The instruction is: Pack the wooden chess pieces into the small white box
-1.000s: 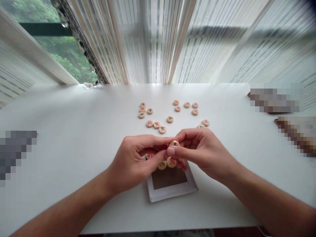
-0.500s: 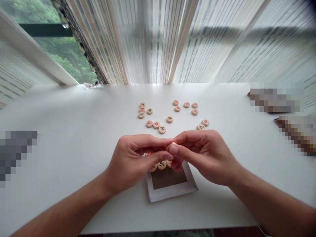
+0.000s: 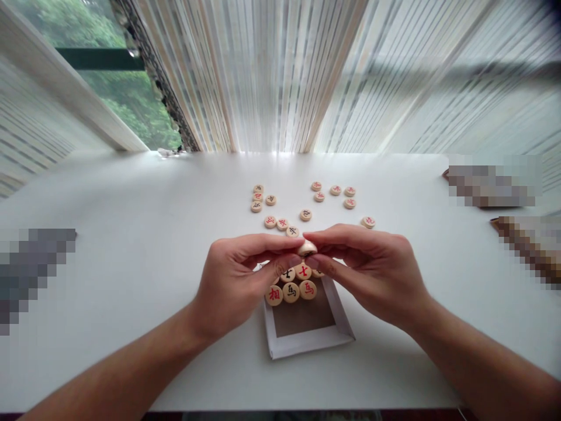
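Now | left hand [image 3: 234, 280], right hand [image 3: 372, 269]: grip pinching piece [image 3: 307, 248] | red 馬 disc [image 3: 308, 290] uncovered (half-hidden earlier)

Disc [image 3: 307, 249] between left hand [image 3: 239, 283] and right hand [image 3: 370, 272], over far part of box [image 3: 313, 345] on table [image 3: 131, 280], boxed discs [image 3: 290, 292] in rows inside. Beyond both hands, loose discs [image 3: 305, 215] on table, curtain [image 3: 272, 82] behind them. Pixelated object [image 3: 33, 272] well left of left hand; two pixelated items [image 3: 488, 187] well right of right hand.
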{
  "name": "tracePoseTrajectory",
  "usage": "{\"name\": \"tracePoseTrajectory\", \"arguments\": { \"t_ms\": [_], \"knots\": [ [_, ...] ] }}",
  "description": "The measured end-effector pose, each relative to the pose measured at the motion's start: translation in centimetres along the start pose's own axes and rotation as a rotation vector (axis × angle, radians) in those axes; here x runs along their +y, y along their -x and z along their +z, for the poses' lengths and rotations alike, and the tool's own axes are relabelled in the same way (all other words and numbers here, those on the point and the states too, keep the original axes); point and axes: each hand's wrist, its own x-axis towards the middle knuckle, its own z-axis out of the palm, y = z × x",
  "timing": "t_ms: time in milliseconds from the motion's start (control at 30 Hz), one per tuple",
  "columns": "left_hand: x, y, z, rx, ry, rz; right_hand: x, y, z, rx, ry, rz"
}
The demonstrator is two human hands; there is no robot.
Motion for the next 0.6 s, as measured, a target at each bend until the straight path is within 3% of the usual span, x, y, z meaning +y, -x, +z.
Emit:
{"name": "tracePoseTrajectory", "arguments": {
  "t_ms": [267,600],
  "knots": [
    [0.00,-0.26,0.05,-0.006,0.060,0.041,-0.04,0.09,0.06,0.041,0.006,-0.032],
    [-0.35,-0.19,-0.04,-0.042,0.169,-0.071,-0.32,-0.06,0.13,-0.018,-0.269,0.153]
  ]
}}
